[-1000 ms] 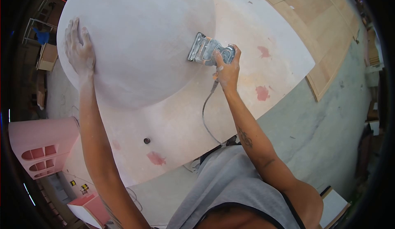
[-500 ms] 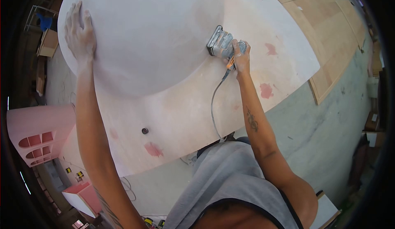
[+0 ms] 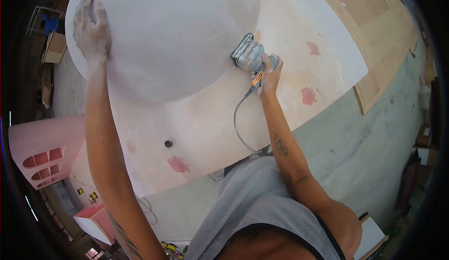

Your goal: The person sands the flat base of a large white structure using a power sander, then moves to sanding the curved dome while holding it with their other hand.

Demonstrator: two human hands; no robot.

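Under the clenched fingers of the right hand (image 3: 269, 75), the sander (image 3: 248, 54) has slid slightly back, continuing along the dome (image 3: 173, 40) edge; left hand (image 3: 91, 26) flat, fingers spread.

Head camera looks steeply down, close.
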